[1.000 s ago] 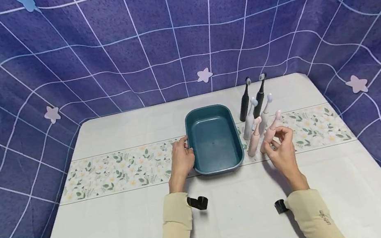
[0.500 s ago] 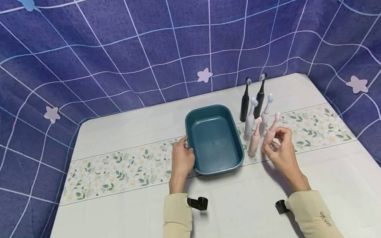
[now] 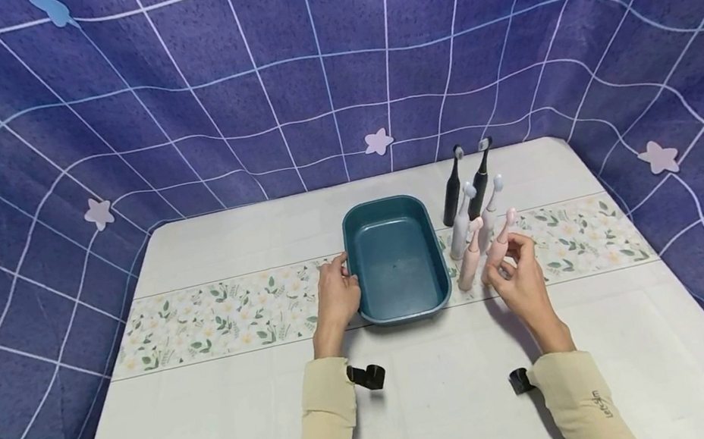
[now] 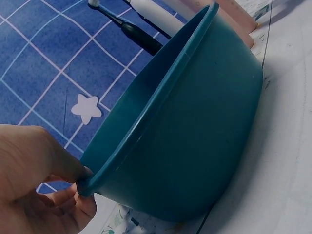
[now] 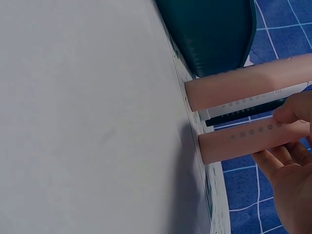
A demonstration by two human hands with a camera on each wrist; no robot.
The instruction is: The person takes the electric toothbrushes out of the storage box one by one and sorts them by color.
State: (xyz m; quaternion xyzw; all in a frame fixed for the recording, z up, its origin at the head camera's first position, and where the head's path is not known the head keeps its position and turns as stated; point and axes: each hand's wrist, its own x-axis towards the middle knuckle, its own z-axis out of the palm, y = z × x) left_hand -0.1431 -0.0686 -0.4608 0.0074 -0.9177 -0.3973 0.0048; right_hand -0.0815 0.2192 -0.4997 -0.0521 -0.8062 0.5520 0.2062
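My left hand [image 3: 337, 291] pinches the left rim of a teal plastic basin [image 3: 403, 316], thumb above and fingertips beneath in the left wrist view. The basin stands on the table with nothing in it. At its right, my right hand [image 3: 523, 283] grips the handle of the nearer-right pink electric toothbrush [image 3: 499, 248] between thumb and fingers. That toothbrush stands upright, its base right at the table in the right wrist view. Just left of it is a second pink electric toothbrush [image 3: 469, 267], also upright, which no hand touches.
Behind the pink pair stand two white electric toothbrushes, a left one [image 3: 460, 234] and a right one [image 3: 486, 220]. Farther back are two black ones, left [image 3: 452, 197] and right [image 3: 478, 193]. A floral strip [image 3: 215, 318] crosses the white table [image 3: 437, 405]; a blue curtain [image 3: 202, 105] hangs behind.
My right hand and the upper part of the pink toothbrush it grips have shifted slightly left. My left hand keeps its place on the basin's rim.
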